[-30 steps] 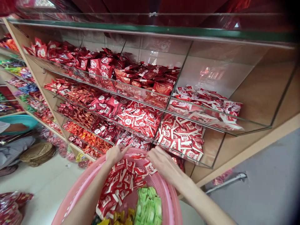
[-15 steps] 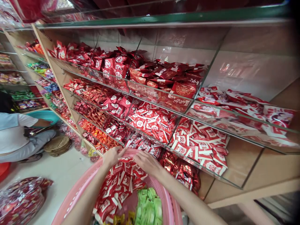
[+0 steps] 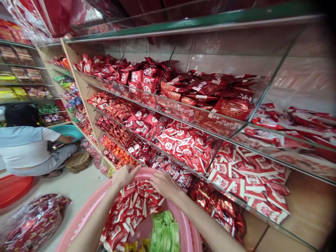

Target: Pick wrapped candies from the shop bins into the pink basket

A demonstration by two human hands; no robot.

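A round pink plastic basket (image 3: 185,224) fills the lower middle of the view. My left hand (image 3: 124,176) is closed over its far rim, thumb along the edge. Just to the right, my right hand (image 3: 163,183) grips the same rim, fingers curled over it. Inside lie red and white candy packets (image 3: 126,217), a stack of green packets (image 3: 165,232) and a few yellow ones (image 3: 136,245) near the bottom edge. The basket's near side is cut off by the frame.
Glass-fronted shelves (image 3: 202,120) full of red packets run along the right. On the left a person (image 3: 28,147) sits low beside a teal basin (image 3: 76,132). A woven basket (image 3: 78,161), a red tub (image 3: 15,189) and a clear bag of packets (image 3: 39,220) are on the floor.
My view has turned left, so the shelves sit further right and more of the seated person shows. Both hands stay on the pink basket's rim.
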